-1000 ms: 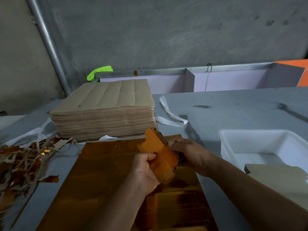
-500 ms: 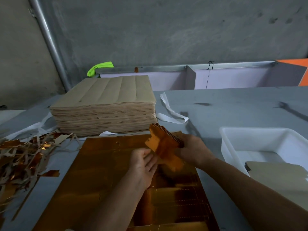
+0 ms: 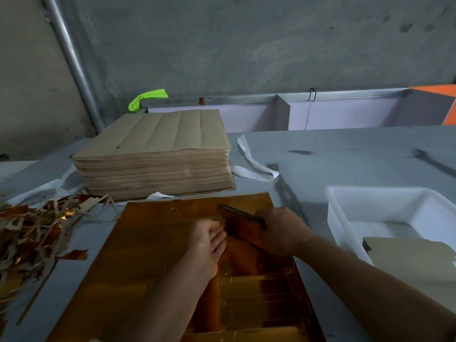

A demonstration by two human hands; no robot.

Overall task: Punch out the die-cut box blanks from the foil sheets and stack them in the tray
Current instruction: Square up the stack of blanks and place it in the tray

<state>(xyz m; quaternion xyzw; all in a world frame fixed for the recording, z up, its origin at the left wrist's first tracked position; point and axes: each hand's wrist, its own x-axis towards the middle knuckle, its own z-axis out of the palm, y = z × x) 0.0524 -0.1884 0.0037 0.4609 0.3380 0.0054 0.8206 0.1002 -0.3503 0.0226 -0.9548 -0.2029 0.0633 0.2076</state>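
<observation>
A person's right hand (image 3: 281,230) curls its fingers round a bundle of punched blanks (image 3: 246,228) on the gold foil sheet (image 3: 148,243). The left hand (image 3: 208,240) lies loose-fingered just beside the bundle, and a white tray (image 3: 345,208) stands right of the sheet.

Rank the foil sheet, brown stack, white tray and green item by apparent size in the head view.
Largest: foil sheet.
Then brown stack and white tray: look alike, tray cut off by frame, unranked.
Smallest: green item.
</observation>
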